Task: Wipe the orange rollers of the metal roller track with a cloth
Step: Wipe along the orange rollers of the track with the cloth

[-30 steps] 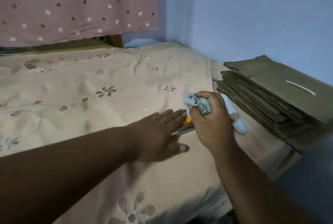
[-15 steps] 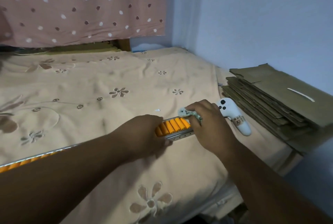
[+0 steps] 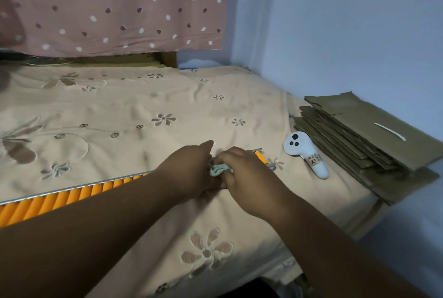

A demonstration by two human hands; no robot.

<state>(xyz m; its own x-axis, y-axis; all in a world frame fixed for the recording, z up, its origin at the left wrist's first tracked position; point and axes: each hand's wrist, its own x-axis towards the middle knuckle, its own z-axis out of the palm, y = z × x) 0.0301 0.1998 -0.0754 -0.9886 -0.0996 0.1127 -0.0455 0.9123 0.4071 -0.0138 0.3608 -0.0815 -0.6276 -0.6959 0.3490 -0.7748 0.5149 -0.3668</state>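
A long metal roller track with orange rollers lies across the bed, running from the left edge to its right end. My forearms hide its middle. My right hand presses a small pale green cloth onto the rollers close to that right end. My left hand rests on the track just left of the cloth, fingers curled over it and touching the right hand.
The bed carries a beige sheet with a flower pattern. A white handheld controller lies right of the track's end. A stack of flattened cardboard sits at the bed's right edge by the wall. A dotted pink curtain hangs behind.
The view has shifted, revealing more of the track on the left. My right hand slid the cloth leftward along the rollers, up against my left hand, and the few rollers seen between them are now covered.
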